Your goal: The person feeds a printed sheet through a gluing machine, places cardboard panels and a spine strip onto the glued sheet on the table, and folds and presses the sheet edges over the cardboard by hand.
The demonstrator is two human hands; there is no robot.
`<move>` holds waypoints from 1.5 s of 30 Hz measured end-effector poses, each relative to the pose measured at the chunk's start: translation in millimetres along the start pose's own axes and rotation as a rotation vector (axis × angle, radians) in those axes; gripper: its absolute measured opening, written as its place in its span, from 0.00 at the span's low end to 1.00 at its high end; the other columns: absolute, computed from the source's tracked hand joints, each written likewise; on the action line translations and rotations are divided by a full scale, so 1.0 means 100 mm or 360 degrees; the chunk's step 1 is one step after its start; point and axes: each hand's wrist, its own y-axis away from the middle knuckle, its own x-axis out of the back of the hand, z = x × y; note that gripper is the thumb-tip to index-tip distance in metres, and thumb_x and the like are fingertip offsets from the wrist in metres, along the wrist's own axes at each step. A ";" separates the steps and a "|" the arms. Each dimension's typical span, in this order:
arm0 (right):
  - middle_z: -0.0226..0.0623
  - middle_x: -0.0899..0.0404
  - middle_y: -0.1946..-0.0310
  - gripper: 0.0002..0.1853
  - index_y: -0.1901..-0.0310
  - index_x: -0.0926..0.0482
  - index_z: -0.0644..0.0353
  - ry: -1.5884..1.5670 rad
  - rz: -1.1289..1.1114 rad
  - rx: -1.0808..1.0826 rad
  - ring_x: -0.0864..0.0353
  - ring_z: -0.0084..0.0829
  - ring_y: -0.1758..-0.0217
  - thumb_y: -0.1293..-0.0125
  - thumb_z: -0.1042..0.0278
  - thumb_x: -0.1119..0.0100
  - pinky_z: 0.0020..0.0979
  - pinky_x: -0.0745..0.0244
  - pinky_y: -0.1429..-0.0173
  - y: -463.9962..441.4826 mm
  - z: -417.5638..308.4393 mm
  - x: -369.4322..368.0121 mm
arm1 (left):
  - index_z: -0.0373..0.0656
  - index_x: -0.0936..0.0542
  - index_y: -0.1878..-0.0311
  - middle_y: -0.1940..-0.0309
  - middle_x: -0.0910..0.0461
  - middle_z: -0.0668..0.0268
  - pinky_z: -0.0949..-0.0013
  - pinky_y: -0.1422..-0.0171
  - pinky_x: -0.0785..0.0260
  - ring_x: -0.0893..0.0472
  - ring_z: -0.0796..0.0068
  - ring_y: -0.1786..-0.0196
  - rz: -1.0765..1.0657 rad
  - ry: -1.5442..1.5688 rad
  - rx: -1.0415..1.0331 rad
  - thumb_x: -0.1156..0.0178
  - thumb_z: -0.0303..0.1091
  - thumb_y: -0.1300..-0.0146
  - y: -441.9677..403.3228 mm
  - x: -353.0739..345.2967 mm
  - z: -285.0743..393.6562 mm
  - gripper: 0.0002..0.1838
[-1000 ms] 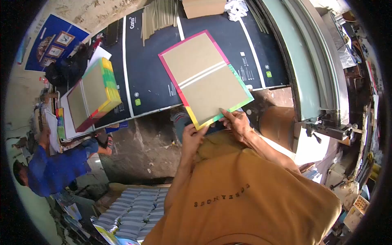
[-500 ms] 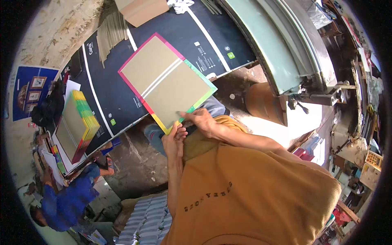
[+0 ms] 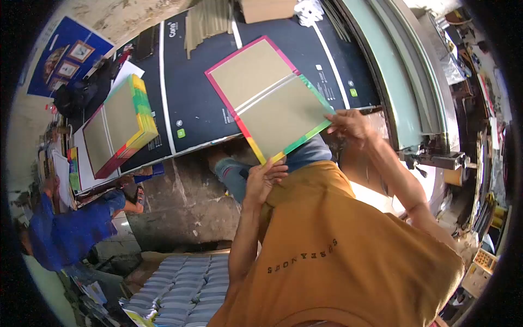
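Note:
An open hardcover book case [image 3: 278, 103] lies with its grey-brown board faces up, framed by pink, red, yellow and green turned-in edges. Two pale strips cross its middle. Most of it rests on the dark table, while its near end sticks out past the table edge over my lap. My left hand [image 3: 264, 179] pinches the yellow near corner. At the green right corner, my right hand [image 3: 353, 128] grips the edge between thumb and fingers. To the left stands a thick stack of similar covers [image 3: 117, 125] with yellow, green and red edges.
The dark-topped table [image 3: 190, 98] holds brown card strips [image 3: 207, 24] and a cardboard box [image 3: 267, 10]. A large pale-green machine [image 3: 395, 71] borders it on the right. At lower left a person in a blue shirt [image 3: 73, 229] is near stacked bundles [image 3: 185, 289].
My right hand has moved from the near edge, close to my left hand, along to the cover's right corner. The left hand stays at the yellow corner. My view has shifted.

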 end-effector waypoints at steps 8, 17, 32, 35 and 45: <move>0.40 0.14 0.75 0.15 0.62 0.14 0.69 0.1611 0.0314 0.1410 0.15 0.27 0.76 0.26 0.63 0.41 0.31 0.20 0.68 0.10 -1.66 -0.15 | 0.34 0.37 0.25 0.40 0.18 0.52 0.72 0.50 0.23 0.14 0.69 0.51 -0.0331 -0.0785 -0.0249 0.59 0.61 0.21 -0.02 -0.37 0.49 0.39; 0.47 0.25 0.32 0.31 0.35 0.22 0.53 0.1997 0.0449 0.1368 0.29 0.49 0.28 0.39 0.53 0.28 0.45 0.30 0.27 -0.69 -0.23 -0.62 | 0.30 0.32 0.29 0.29 0.31 0.44 0.51 0.22 0.42 0.33 0.48 0.25 0.1143 -0.2192 -0.1680 0.51 0.42 0.21 -0.59 -0.11 1.80 0.27; 0.36 0.40 0.21 0.38 0.25 0.34 0.52 0.1952 0.0740 0.1079 0.49 0.44 0.16 0.27 0.33 0.54 0.61 0.58 0.18 -2.36 -0.90 -1.68 | 0.30 0.44 0.22 0.20 0.47 0.48 0.49 0.17 0.52 0.46 0.49 0.18 0.1171 -0.3156 -0.0849 0.55 0.49 0.23 -1.37 -0.07 1.69 0.37; 0.34 0.41 0.21 0.38 0.24 0.35 0.50 0.1983 0.0697 0.1026 0.51 0.41 0.15 0.27 0.33 0.55 0.62 0.61 0.18 -2.04 -0.66 -1.62 | 0.30 0.43 0.22 0.20 0.47 0.48 0.47 0.18 0.50 0.45 0.49 0.19 0.1176 -0.3157 -0.0783 0.56 0.49 0.23 -1.37 -0.15 1.74 0.37; 0.27 0.44 0.19 0.41 0.20 0.44 0.46 0.1987 0.0352 0.0484 0.51 0.37 0.15 0.28 0.35 0.50 0.61 0.57 0.18 -0.59 -0.05 -1.50 | 0.29 0.42 0.23 0.20 0.47 0.46 0.45 0.20 0.47 0.43 0.45 0.20 0.1202 -0.3268 -0.0752 0.59 0.51 0.22 -1.41 -0.16 1.72 0.37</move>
